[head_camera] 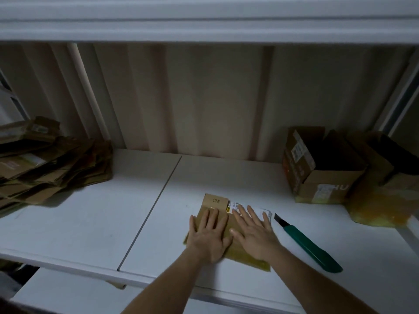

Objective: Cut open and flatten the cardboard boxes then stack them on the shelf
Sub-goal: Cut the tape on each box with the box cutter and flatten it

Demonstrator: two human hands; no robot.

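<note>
The single head-worn view looked forward and steeply down from above the near edge of the white shelf [90,223], close enough that both forearms ran up from the bottom of the picture. It faced the pale corrugated back wall [204,98] behind that shelf, with the underside of an upper shelf board [204,19] crossing the top. The wide lens bowed straight lines near the edges.

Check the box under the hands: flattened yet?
Flattened: the box lies flat on the shelf, both palms pressing it.
</note>
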